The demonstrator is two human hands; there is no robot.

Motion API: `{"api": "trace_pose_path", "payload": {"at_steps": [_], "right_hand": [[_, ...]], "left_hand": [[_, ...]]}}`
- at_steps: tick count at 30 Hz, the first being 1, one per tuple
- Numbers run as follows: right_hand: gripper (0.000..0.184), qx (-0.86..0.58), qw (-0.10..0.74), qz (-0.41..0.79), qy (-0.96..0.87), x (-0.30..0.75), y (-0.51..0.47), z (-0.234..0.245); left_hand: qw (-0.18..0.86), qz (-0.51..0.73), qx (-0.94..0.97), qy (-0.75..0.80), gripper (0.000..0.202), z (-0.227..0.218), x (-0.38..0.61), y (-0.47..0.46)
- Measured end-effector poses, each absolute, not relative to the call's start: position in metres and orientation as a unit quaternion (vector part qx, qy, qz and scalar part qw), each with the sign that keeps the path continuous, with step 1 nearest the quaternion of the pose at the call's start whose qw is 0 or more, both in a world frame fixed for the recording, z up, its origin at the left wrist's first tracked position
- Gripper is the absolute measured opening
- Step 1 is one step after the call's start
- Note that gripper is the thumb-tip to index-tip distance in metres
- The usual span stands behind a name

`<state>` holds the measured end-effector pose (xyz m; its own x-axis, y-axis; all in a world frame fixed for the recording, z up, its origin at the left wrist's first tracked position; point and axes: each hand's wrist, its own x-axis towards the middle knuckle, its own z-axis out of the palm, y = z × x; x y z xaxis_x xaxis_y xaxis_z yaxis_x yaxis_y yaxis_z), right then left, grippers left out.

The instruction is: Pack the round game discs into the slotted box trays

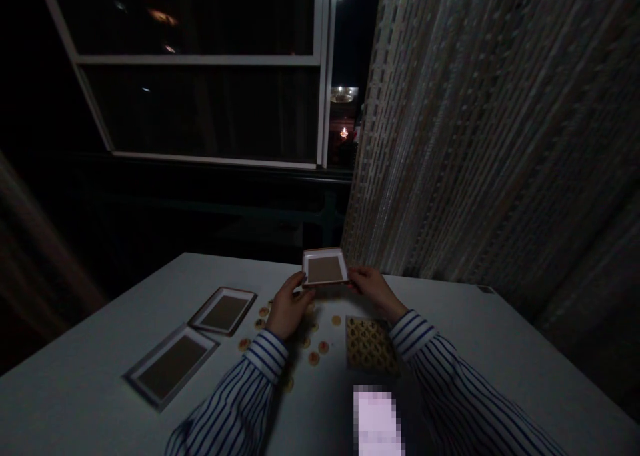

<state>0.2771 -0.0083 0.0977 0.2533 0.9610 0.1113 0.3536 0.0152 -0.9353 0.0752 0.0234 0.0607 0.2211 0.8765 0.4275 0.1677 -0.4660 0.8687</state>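
Both hands hold a shallow box lid (325, 268) above the far part of the white table, its pale inside with a brown-grey bottom turned toward me. My left hand (291, 304) grips its left edge, thumb in front. My right hand (371, 288) pinches the right edge. Below the lid lie several round game pieces with red or dark marks, such as this round piece (323, 347). Near my right wrist sits a box (373, 346) filled with rows of similar round pieces. My left forearm hides part of the scattered pieces.
Two shallow open box parts lie at left: a brown-rimmed tray (251, 301) and a grey-rimmed tray (137, 393), almost touching. A pixelated bright rectangle (379, 423) is at the near edge. Beyond the white table (440, 323) are a window and a string curtain (450, 129).
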Motion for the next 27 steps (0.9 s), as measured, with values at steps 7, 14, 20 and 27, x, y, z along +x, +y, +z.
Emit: {"api": "trace_pose_path", "payload": {"at_steps": [7, 14, 20, 27], "right_hand": [[0.021, -0.579, 0.543, 0.4, -0.458, 0.282, -0.059, 0.1], [0.021, -0.577, 0.56, 0.406, -0.435, 0.284, -0.099, 0.095], [0.035, -0.561, 0.573, 0.359, -0.477, 0.287, -0.123, 0.087], [0.048, -0.546, 0.622, 0.31, -0.468, 0.294, -0.132, 0.055]], "left_hand": [[0.157, 0.478, 0.786, 0.358, 0.038, 0.053, 0.076, -0.007], [0.115, 0.474, 0.806, 0.334, 0.033, 0.043, 0.078, -0.03], [0.125, 0.481, 0.809, 0.314, 0.034, 0.031, 0.082, -0.04], [0.184, 0.493, 0.779, 0.341, 0.036, 0.022, 0.086, -0.042]]}}
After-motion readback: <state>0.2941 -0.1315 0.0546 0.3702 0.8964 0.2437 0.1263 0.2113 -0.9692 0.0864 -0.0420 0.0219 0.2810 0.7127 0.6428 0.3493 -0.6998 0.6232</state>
